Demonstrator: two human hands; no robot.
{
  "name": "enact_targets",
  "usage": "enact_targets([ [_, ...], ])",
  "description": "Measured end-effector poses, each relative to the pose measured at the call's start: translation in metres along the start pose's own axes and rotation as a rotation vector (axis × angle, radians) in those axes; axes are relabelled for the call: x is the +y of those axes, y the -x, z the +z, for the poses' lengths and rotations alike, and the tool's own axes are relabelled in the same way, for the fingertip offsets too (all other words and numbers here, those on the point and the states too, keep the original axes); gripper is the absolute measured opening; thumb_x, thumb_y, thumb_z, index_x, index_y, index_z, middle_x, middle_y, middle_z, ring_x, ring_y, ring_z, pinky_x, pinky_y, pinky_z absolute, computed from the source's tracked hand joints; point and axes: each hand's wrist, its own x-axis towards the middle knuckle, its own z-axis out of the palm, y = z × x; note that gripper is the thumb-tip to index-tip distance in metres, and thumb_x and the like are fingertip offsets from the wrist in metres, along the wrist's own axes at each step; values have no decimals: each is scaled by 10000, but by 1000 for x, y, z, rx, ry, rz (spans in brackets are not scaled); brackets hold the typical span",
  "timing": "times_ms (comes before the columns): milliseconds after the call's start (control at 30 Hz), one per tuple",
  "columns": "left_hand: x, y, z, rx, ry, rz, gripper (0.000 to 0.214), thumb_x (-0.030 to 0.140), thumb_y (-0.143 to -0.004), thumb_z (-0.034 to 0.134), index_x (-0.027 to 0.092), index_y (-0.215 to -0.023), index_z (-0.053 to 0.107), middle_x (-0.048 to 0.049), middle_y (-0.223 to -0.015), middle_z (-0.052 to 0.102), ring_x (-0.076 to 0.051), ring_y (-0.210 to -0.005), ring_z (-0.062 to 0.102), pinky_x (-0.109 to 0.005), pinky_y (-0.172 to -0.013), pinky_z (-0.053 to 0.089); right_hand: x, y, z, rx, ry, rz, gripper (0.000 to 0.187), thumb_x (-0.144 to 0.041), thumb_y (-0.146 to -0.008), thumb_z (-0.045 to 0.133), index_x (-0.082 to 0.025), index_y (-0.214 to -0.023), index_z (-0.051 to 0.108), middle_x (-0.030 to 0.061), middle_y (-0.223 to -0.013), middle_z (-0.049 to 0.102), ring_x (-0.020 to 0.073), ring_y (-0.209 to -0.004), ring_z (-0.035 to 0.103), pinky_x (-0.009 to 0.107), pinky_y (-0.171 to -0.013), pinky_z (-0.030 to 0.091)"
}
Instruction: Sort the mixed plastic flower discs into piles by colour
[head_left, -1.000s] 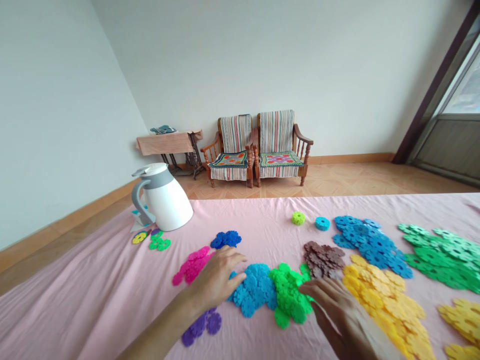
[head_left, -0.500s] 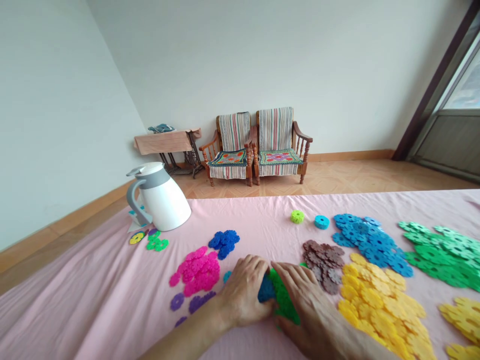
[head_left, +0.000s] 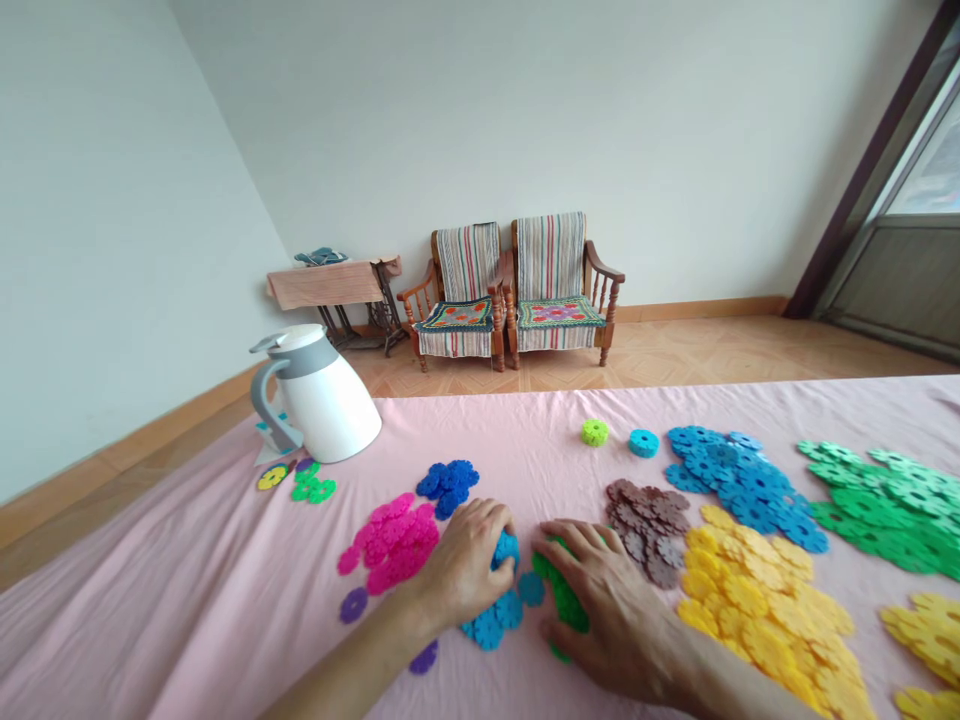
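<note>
My left hand (head_left: 466, 562) curls closed over some light blue interlocking discs (head_left: 505, 548), flower-shaped and plastic. More light blue discs (head_left: 489, 626) lie on the cloth just below it, and a single blue disc (head_left: 531, 589) sits between my two hands. My right hand (head_left: 604, 610) is wrapped round a heap of green interlocking discs (head_left: 564, 592); its palm and fingers hide part of that heap. Close to my left hand are the pink discs (head_left: 397, 540) and the dark blue discs (head_left: 448, 486). Brown discs (head_left: 646, 525) lie just beyond my right hand.
A pink cloth (head_left: 187, 600) covers the table. Yellow discs (head_left: 765, 610), blue discs (head_left: 742, 485) and green discs (head_left: 892, 510) spread rightward. Small lime (head_left: 595, 433) and turquoise stacks (head_left: 643, 444) stand farther back. A white jug (head_left: 330, 405) stands at left; purple discs (head_left: 354, 605) lie nearer.
My left hand has moved left, away from my right hand, with light blue discs under its fingers. A gap has opened between the blue and green discs. My right hand has barely shifted.
</note>
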Motion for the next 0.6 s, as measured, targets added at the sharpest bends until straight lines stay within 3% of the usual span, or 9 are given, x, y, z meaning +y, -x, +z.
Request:
enact_targets([
  [300, -7, 0, -8, 36, 34, -24, 203, 136, -726, 539, 203, -915, 571, -31, -943, 623, -203, -947, 543, -338, -856, 394, -6, 13, -1, -31, 32, 70, 374, -285, -752, 560, -213, -1118, 571, 98, -1161, 555, 271, -1063, 477, 467, -944, 354],
  [467, -17, 10, -29, 127, 72, -72, 197, 187, -786, 538, 210, -975, 590, -41, -1027, 627, -204, -1030, 542, -341, -918, 399, -6, 19, 3, 0, 34, 53, 327, -272, -772, 552, -218, -1094, 569, 96, -1106, 564, 265, -1011, 492, 478, -906, 385],
  [600, -23, 25, -48, 172, 89, -113, 165, 201, -809, 518, 208, -949, 606, -40, -987, 636, -189, -983, 576, -314, -887, 429, -3, 22, 8, 33, 62, 21, 274, -253, -783, 548, -226, -1055, 574, 85, -1087, 566, 252, -1000, 500, 484, -927, 376],
])
